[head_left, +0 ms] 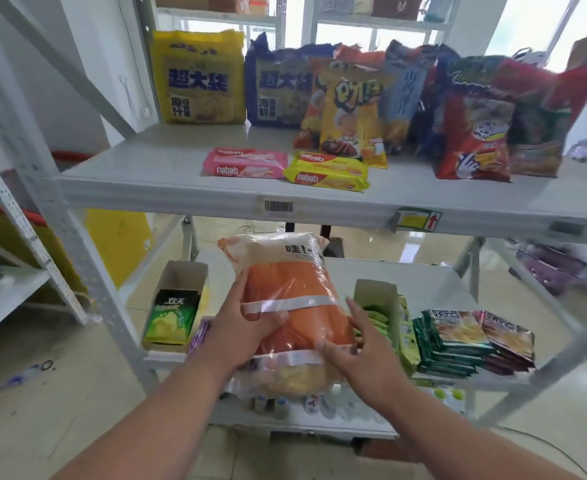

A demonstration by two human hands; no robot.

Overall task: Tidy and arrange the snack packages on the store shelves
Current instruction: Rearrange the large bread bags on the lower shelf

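A large orange and white snack bag (285, 289) is held over the lower shelf (423, 275), in front of the upper shelf's front edge. My left hand (240, 327) grips its left side, thumb across the front. My right hand (357, 344) holds its lower right edge with curled fingers. On the upper shelf (167, 161) stand a yellow noodle pack (198, 77), a blue noodle pack (278, 88), yellow chip bags (350, 116) and red chip bags (472, 136). A pink wafer pack (245, 163) and a yellow wafer pack (326, 171) lie flat near the front.
On the lower shelf, a cardboard box (181, 275) holds green chip packets (172, 320), another box (378, 296) holds green packets, and stacks of flat packets (472, 337) lie at the right. A slanted shelf upright (60, 220) runs at the left. Bottles (278, 407) sit below.
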